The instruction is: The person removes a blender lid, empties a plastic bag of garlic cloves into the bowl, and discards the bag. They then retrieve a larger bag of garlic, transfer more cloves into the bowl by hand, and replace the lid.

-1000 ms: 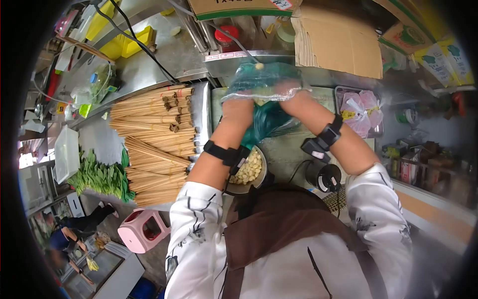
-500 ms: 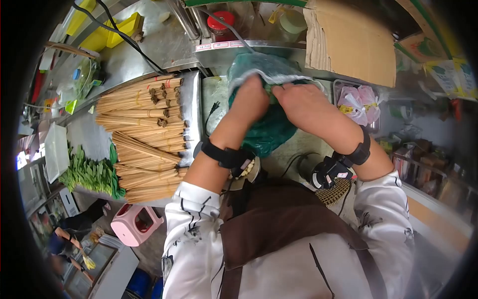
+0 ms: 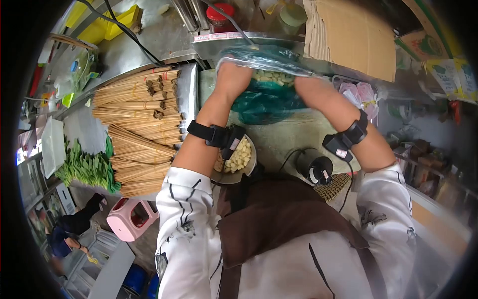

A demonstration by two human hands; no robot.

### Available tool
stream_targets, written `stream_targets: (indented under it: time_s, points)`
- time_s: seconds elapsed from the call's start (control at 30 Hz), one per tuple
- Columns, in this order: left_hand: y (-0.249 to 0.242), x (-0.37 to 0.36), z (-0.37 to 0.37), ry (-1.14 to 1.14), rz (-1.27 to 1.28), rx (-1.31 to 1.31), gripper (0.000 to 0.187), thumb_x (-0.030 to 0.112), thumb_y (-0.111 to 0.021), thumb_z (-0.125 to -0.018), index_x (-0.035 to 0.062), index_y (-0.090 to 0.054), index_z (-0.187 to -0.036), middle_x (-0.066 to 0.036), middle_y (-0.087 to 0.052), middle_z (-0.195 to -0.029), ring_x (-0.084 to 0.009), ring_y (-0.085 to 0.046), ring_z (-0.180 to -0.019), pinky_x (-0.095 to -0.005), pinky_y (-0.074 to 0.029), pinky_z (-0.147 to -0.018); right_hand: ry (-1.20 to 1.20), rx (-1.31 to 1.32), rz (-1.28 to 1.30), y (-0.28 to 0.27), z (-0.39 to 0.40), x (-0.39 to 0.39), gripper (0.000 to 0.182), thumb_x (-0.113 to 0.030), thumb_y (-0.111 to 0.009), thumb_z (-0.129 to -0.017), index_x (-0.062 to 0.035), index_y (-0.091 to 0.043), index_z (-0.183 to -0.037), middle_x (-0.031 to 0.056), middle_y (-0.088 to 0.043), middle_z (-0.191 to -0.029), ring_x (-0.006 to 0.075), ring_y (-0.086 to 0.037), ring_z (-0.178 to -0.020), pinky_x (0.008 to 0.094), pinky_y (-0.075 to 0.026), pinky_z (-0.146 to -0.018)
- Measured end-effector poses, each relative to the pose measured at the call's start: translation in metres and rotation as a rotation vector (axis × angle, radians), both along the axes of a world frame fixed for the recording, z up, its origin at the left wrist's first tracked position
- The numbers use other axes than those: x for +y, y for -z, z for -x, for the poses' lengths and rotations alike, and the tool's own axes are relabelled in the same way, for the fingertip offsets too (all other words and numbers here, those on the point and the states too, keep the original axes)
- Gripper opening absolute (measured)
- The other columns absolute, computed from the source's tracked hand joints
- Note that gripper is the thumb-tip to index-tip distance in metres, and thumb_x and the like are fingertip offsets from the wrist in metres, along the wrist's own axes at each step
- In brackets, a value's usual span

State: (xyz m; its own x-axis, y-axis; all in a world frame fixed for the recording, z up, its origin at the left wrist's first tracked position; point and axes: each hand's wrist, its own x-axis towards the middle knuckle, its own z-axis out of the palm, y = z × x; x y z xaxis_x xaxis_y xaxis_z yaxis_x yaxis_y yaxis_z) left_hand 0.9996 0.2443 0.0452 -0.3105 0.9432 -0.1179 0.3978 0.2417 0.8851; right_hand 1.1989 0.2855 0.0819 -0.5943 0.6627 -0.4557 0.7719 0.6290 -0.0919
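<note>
A green plastic bag (image 3: 269,107) lies on the worktop with its mouth spread wide, and pale cut chunks (image 3: 274,77) show inside. At the left of the mouth is my left hand (image 3: 234,79), its fingers hidden by the clear rim. My right hand (image 3: 309,90) is at the opposite side of the mouth, fingers likewise out of sight under the film. The rim stretches between both hands. Nearer to my body, below my left wrist, stands a bowl (image 3: 255,158) of pale peeled pieces (image 3: 240,157), partly covered by my wrist strap.
Bundles of wooden skewers (image 3: 142,132) lie to the left, beside green leaves (image 3: 82,167). A black cylindrical device (image 3: 313,167) with a cable stands near my apron. Cardboard (image 3: 356,37) and a tray with pink bags (image 3: 359,95) are at right. Another person (image 3: 64,239) bends at lower left.
My hands have moved apart from close together, and the bag's mouth has opened, showing the chunks. The bowl's contents have come into fuller view.
</note>
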Motion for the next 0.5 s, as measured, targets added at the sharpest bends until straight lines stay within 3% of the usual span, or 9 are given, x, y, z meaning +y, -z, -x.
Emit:
stream_targets:
  time_s: [0.1,0.13,0.27,0.37,0.47,0.5]
  points:
    - [-0.003,-0.009,-0.011,0.211,0.23,0.318,0.032,0.02,-0.058,-0.076,0.0017,-0.06,-0.101,-0.023,-0.058,-0.105,-0.039,-0.053,-0.101,-0.0427,-0.043,-0.086,0.023,-0.088,-0.149,-0.006,-0.005,0.001,0.02,-0.007,-0.046,-0.079,-0.0012,-0.062,-0.089,0.0184,-0.062,-0.095,0.0328,-0.062,-0.085,0.0412,-0.05,-0.068]
    - [0.004,-0.01,-0.013,0.269,0.197,0.402,0.028,0.018,-0.056,-0.075,0.0012,-0.06,-0.098,-0.023,-0.059,-0.102,-0.0384,-0.055,-0.097,-0.0427,-0.044,-0.085,0.051,-0.124,-0.182,-0.009,0.001,0.001,0.021,-0.008,-0.045,-0.08,-0.0019,-0.063,-0.089,0.0181,-0.062,-0.096,0.0321,-0.062,-0.086,0.0412,-0.05,-0.068]
    - [0.012,-0.02,-0.024,0.411,0.071,0.677,0.022,0.01,-0.049,-0.076,0.0019,-0.063,-0.091,-0.022,-0.061,-0.095,-0.0364,-0.059,-0.09,-0.0424,-0.047,-0.081,-0.271,0.123,-0.047,0.004,0.016,-0.007,0.02,-0.013,-0.047,-0.08,-0.0031,-0.063,-0.087,0.0189,-0.061,-0.091,0.0307,-0.062,-0.08,0.0409,-0.05,-0.068]
    - [-0.003,-0.013,-0.013,0.448,0.205,0.645,0.024,0.012,-0.049,-0.077,0.0018,-0.063,-0.094,-0.022,-0.06,-0.098,-0.0358,-0.059,-0.093,-0.0414,-0.046,-0.082,-0.185,0.105,0.099,0.009,0.047,-0.003,0.022,-0.015,-0.046,-0.081,-0.0023,-0.062,-0.088,0.0192,-0.061,-0.089,0.0331,-0.06,-0.079,0.042,-0.048,-0.069]
    - [-0.003,0.005,0.01,0.426,0.38,0.52,0.029,0.017,-0.054,-0.076,0.003,-0.062,-0.1,-0.021,-0.059,-0.104,-0.0342,-0.057,-0.097,-0.04,-0.045,-0.083,0.019,0.396,-0.041,0.018,0.03,0.008,0.023,-0.017,-0.044,-0.082,-0.0032,-0.062,-0.09,0.0181,-0.061,-0.089,0.035,-0.059,-0.082,0.0415,-0.047,-0.073]
    - [0.004,0.007,0.015,0.398,0.391,0.494,0.031,0.02,-0.057,-0.076,0.0045,-0.062,-0.102,-0.02,-0.059,-0.106,-0.0333,-0.057,-0.099,-0.0392,-0.044,-0.084,-0.062,0.317,-0.141,0.021,0.025,0.019,0.026,-0.018,-0.043,-0.084,-0.0066,-0.06,-0.099,0.0168,-0.06,-0.098,0.0337,-0.057,-0.091,0.0395,-0.046,-0.079]
